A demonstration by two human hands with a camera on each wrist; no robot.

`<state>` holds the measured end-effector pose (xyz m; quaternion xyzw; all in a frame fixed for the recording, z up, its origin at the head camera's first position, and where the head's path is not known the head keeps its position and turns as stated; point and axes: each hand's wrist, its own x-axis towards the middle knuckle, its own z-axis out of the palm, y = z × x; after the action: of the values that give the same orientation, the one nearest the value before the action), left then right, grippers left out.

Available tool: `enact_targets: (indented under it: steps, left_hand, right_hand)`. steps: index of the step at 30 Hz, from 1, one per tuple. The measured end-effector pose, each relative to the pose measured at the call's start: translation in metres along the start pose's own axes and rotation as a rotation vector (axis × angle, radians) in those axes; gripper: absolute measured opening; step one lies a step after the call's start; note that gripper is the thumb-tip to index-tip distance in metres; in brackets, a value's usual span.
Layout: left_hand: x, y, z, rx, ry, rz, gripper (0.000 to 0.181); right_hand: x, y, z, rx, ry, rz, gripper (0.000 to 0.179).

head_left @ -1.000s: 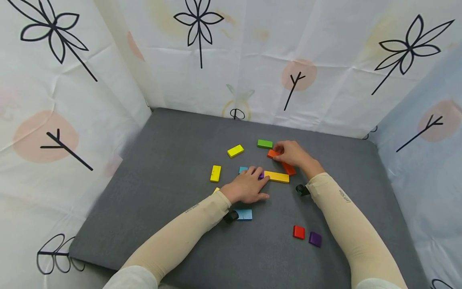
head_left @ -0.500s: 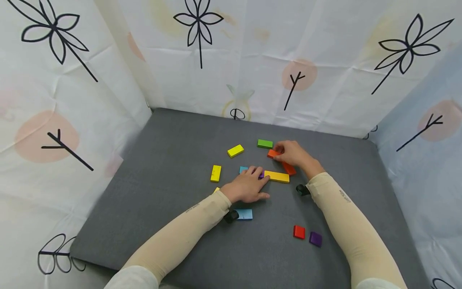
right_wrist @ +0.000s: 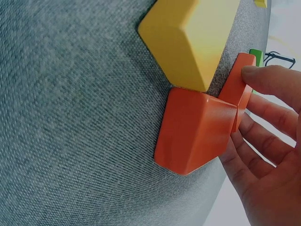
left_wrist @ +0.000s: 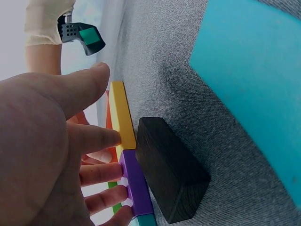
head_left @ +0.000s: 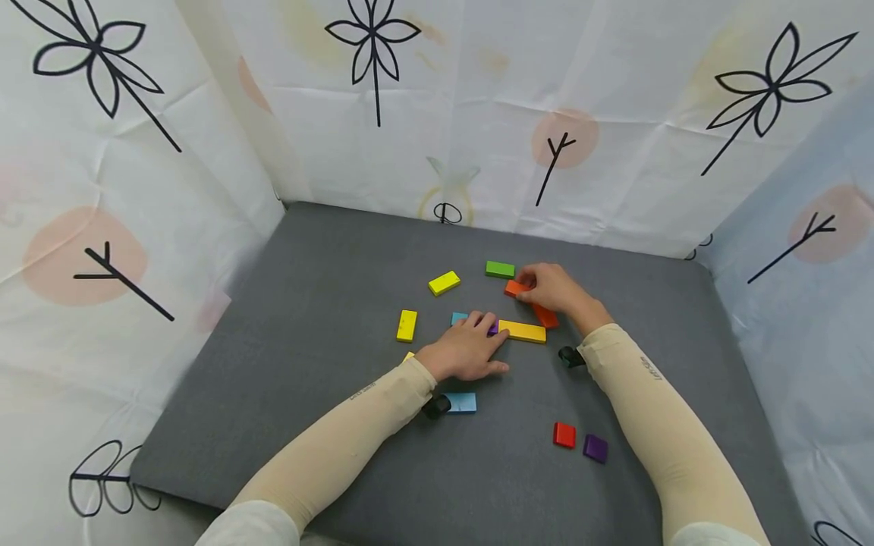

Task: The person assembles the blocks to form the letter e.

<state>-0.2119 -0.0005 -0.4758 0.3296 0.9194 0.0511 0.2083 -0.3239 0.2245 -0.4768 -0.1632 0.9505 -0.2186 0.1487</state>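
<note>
My left hand (head_left: 467,353) lies over a row of blocks, its outstretched fingertips touching a purple block (left_wrist: 136,183) and the end of an amber block (head_left: 522,331). A light blue block (head_left: 459,318) continues the row leftward. Beneath the palm sits a black block (left_wrist: 169,169), hidden in the head view. My right hand (head_left: 556,290) pinches a small orange block (head_left: 514,288) between thumb and fingers. That block meets a second orange block (right_wrist: 188,132), which slants down to the amber block's right end. Just behind the pinched block is a green block (head_left: 500,269).
Yellow blocks lie to the left, one upright in view (head_left: 406,326) and one slanted (head_left: 444,283); another is partly hidden by the left wrist. Nearer me are a blue block (head_left: 462,403), a red block (head_left: 564,435) and a purple square block (head_left: 595,448) on the grey table (head_left: 307,303).
</note>
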Motion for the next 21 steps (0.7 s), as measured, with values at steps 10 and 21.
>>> enact_targets:
  steps: [10, 21]
  left_hand:
    - [-0.005, 0.000, -0.001, 0.006, 0.030, 0.011, 0.073]
    - [-0.004, -0.001, -0.002, 0.007, 0.018, 0.011, 0.073]
  right_hand:
    - [0.004, -0.001, -0.006, 0.020, 0.004, -0.008, 0.036]
    - [0.007, -0.012, -0.024, 0.000, 0.026, -0.021, 0.038]
